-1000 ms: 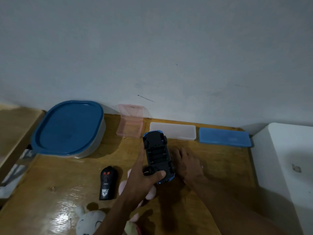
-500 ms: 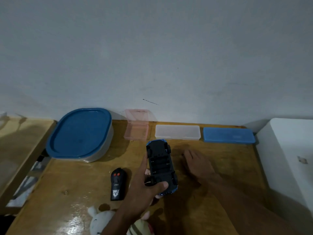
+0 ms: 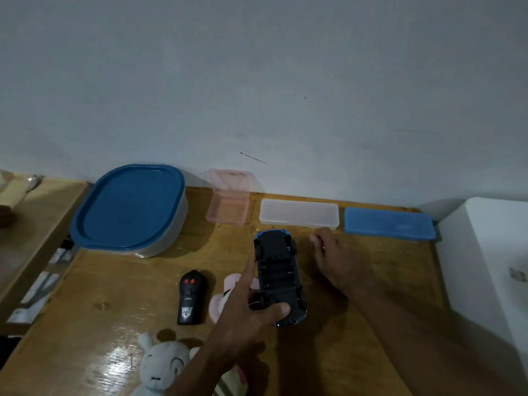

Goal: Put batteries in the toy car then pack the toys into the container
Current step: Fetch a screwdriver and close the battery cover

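**Toy car belly-up in my left grip, centre of the frame**

My left hand point(image 3: 243, 315) comes in from the bottom centre and holds the toy car point(image 3: 278, 277) upside down. The thumb is hooked over the near end by the rear wheels, and the fingers lie along the car's left side. The black underside faces up with a ribbed battery bay showing in the middle. It is too dark for me to tell whether any cells sit in it. Blue bodywork peeks out at both ends.

My right hand point(image 3: 335, 258) is just right of the car, low over the tabletop point(image 3: 114, 324), with its fingertips bent toward the clear case point(image 3: 299, 214). I cannot tell whether that grip pinches anything.

The container point(image 3: 128, 207), with its blue lid on, sits at the left against the wall. Along the wall to its right are an open pink case point(image 3: 228, 207), the clear case and a blue case point(image 3: 388, 224).

A black remote point(image 3: 190, 298) with two red buttons lies left of my left hand. A pink plush point(image 3: 225, 295) is partly hidden behind that hand, and a white plush point(image 3: 163, 367) lies at the bottom edge.
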### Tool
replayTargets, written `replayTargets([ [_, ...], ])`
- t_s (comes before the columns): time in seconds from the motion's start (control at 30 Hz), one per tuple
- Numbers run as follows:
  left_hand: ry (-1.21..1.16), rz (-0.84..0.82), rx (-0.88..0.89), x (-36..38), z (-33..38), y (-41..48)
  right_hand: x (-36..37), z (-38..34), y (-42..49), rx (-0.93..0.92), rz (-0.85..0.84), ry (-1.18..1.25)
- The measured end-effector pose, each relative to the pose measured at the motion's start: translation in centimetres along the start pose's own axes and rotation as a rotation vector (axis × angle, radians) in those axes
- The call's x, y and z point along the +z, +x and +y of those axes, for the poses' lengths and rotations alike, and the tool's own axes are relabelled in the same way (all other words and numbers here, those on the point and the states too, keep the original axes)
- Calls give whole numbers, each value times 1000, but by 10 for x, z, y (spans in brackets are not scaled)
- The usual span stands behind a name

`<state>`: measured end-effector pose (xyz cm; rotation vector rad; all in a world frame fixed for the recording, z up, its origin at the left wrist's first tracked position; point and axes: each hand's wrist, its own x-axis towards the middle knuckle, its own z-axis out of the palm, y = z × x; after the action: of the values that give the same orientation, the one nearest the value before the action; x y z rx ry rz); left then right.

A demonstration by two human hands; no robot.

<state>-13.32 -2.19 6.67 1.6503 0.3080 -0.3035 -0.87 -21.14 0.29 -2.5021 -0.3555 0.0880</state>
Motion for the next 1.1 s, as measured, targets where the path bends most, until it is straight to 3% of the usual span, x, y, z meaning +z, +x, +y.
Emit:
replayTargets([
  [0.27,-22,21,-36,8,-4,10,10,8,0,52,137,276],
  [0.37,-55,-19,-11,10,-1,12,7,19,-6,12,83,155],
  [0.5,-40,-31,-19,13,2,14,9,33,-14,-58,-123,-243],
  [0.67,-28,-23,-31,13,0,12,-3,21,8,23,-171,-302],
  [0.73,7,-17,-27,10,-2,12,0,17,16,79,-109,-272],
  [0.87,-6,-46,16,7,1,11,3,-7,21,497,166,364],
  [0.97,-59,-81,45,8,6,6,-5,-17,5,850,61,946],
  [1.1,-58,-123,45,7,6,0,-7,-17,-34,983,4,1464],
])
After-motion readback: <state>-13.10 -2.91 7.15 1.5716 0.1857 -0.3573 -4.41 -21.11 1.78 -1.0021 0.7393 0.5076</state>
